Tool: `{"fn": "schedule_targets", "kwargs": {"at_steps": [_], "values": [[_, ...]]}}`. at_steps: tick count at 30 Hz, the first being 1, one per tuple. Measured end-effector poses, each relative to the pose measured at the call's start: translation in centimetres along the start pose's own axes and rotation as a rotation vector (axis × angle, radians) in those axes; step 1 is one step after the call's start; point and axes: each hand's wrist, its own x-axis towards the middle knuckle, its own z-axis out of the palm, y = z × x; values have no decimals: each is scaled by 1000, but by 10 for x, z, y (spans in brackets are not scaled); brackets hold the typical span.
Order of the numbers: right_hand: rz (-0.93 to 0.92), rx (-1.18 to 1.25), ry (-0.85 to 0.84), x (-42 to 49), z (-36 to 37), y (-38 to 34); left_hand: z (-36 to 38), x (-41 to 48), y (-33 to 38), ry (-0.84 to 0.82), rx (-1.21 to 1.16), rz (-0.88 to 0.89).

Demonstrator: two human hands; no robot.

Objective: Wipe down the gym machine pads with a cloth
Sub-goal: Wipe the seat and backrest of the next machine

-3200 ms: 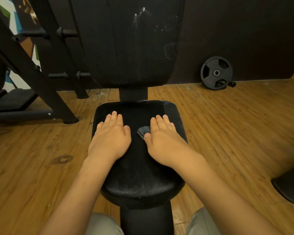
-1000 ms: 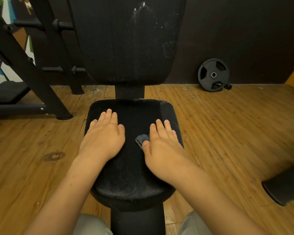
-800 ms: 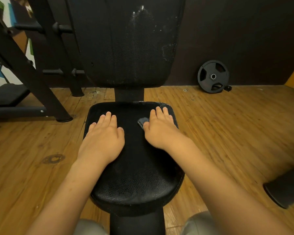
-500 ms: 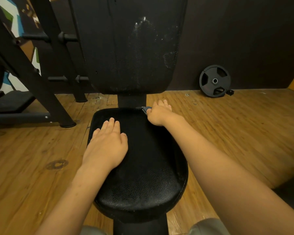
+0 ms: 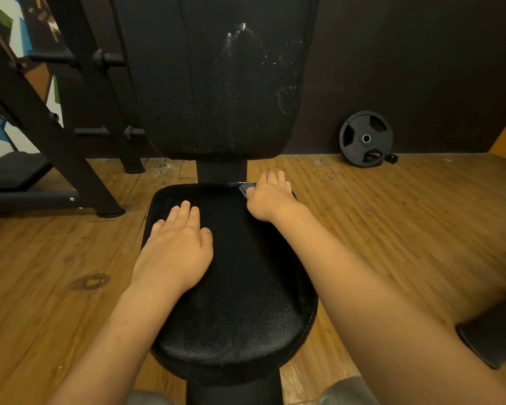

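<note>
Head view: cloth (image 5: 247,188) pinned at seat pad (image 5: 240,302) corner

Two pads, one cloth, two hands. Right hand (image 5: 270,200) presses the cloth flat, fingers straight and together, tips overhanging the pad's upper-right edge. Left hand (image 5: 173,252) rests flat, fingers together, centre-left. Back pad (image 5: 216,83) stands just behind; the seat's lower half lies uncovered.
</note>
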Motion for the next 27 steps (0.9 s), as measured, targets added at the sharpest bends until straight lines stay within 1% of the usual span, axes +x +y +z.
{"fn": "schedule_targets", "kwargs": {"at_steps": [2,4,7,10,16,19,22,27], "values": [[54,7,-24,6,-5,-6,0,-1,0,-2,-1,2],[69,23,-16,-2,-2,-9,0,-1,-1,-7,-9,2],[12,31,37,-37,13,-7,1,-1,-1,-1,-10,11],[-44,32,48,-54,22,-4,2,0,-1,-3,-13,9],[0,-25,-14,-5,2,-7,1,0,-3,-15,-10,12],[30,-17,-24,1,-2,-7,0,0,-2,-16,-10,16],[19,11,23,-26,6,-11,1,0,-2,-9,-8,11],[-30,8,20,-62,20,-7,2,-1,-1,-7,-4,4]]}}
